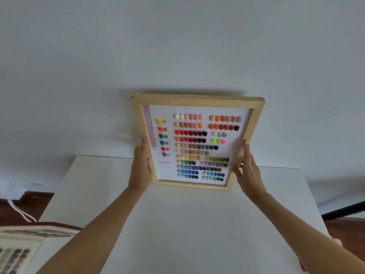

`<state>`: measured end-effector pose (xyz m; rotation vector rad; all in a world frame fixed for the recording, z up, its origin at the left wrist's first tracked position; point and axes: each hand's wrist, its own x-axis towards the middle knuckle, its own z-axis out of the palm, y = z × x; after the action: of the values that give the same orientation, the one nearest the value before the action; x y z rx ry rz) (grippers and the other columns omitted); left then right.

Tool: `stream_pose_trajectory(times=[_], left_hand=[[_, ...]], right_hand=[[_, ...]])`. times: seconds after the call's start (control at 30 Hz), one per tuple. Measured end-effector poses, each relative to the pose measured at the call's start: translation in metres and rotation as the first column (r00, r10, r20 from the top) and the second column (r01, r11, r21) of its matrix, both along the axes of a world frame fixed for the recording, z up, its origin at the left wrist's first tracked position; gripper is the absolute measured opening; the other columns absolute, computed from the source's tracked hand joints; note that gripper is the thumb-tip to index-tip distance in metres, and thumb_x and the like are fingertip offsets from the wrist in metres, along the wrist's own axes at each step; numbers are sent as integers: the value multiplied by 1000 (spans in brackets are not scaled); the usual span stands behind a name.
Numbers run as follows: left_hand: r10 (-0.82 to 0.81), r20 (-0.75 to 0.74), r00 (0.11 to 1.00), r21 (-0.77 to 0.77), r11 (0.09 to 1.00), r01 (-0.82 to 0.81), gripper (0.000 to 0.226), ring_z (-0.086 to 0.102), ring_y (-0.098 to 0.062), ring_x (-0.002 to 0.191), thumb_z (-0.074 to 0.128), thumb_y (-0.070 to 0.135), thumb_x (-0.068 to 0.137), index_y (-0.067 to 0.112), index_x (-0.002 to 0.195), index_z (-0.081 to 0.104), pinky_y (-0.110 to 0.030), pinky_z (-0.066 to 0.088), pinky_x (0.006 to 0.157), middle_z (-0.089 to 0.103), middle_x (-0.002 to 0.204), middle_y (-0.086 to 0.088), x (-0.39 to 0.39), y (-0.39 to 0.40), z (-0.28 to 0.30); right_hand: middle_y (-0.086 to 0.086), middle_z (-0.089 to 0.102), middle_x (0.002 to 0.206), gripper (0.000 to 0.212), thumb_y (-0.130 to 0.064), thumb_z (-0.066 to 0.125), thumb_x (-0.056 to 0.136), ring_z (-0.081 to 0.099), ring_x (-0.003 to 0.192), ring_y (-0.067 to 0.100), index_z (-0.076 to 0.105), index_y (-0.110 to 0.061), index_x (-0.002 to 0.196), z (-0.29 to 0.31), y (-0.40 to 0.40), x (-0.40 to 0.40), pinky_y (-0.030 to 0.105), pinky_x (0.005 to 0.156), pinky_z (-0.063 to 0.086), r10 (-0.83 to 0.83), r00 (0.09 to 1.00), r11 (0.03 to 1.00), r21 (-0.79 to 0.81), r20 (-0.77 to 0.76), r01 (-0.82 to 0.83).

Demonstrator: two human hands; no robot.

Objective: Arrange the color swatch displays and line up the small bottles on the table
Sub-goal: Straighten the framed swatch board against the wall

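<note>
A wooden-framed color swatch display (194, 142) with rows of colored nail tips stands tilted at the far side of the white table (177, 224), its top near the white wall. My left hand (140, 167) grips the frame's left edge. My right hand (249, 171) grips its right edge. The frame's lower edge is at or just above the tabletop; I cannot tell if it touches. Another swatch display (17, 252) lies partly in view at the lower left. No small bottles are visible.
The white wall (177, 56) rises directly behind the table. Dark wooden floor (17, 206) with a white cord (18, 211) shows at the left. A black bar (343, 210) crosses at the right. A red object (303, 266) peeks from under my right forearm.
</note>
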<state>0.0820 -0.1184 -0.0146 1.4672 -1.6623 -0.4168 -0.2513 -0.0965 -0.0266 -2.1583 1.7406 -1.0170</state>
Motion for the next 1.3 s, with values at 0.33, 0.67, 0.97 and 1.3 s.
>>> stream_pose_trajectory(times=[0.33, 0.67, 0.97, 1.3], left_hand=[[-17, -4, 1000, 4, 1000, 17, 79, 51, -3, 108, 44, 34, 85, 44, 147, -4, 8, 40, 62, 38, 129, -4, 2, 5, -6], [26, 64, 998, -16, 1000, -25, 96, 41, -4, 123, 58, 3, 88, 39, 148, -6, -21, 54, 77, 30, 141, -4, -5, 12, 1], [107, 191, 976, -42, 994, -101, 99, 26, -33, 142, 62, -5, 83, 33, 149, 0, -47, 56, 87, 12, 155, -14, -23, 44, 17], [-181, 212, 960, -101, 973, 206, 61, 35, -32, 135, 60, 3, 87, 15, 141, 35, -54, 51, 96, 34, 145, -16, -91, 87, 20]], right_hand=[[20, 43, 132, 98, 0, 66, 83, 62, 97, 30, -4, -19, 149, -2, -1, 1, 46, 76, 57, 9, 1000, 1000, 4, 3, -9], [17, 46, 126, 98, -6, 69, 83, 61, 96, 27, -2, -19, 149, 4, 9, -2, 46, 80, 56, -12, 1000, 999, 36, -1, 12], [13, 47, 131, 92, -10, 65, 85, 57, 108, 23, 1, -29, 149, 25, 63, -10, 40, 90, 50, -113, 993, 993, 35, 26, 112], [11, 65, 101, 44, -7, 59, 88, 62, 93, 19, 46, -14, 129, 50, 155, -66, 39, 86, 53, -311, 950, 949, 48, -8, 311]])
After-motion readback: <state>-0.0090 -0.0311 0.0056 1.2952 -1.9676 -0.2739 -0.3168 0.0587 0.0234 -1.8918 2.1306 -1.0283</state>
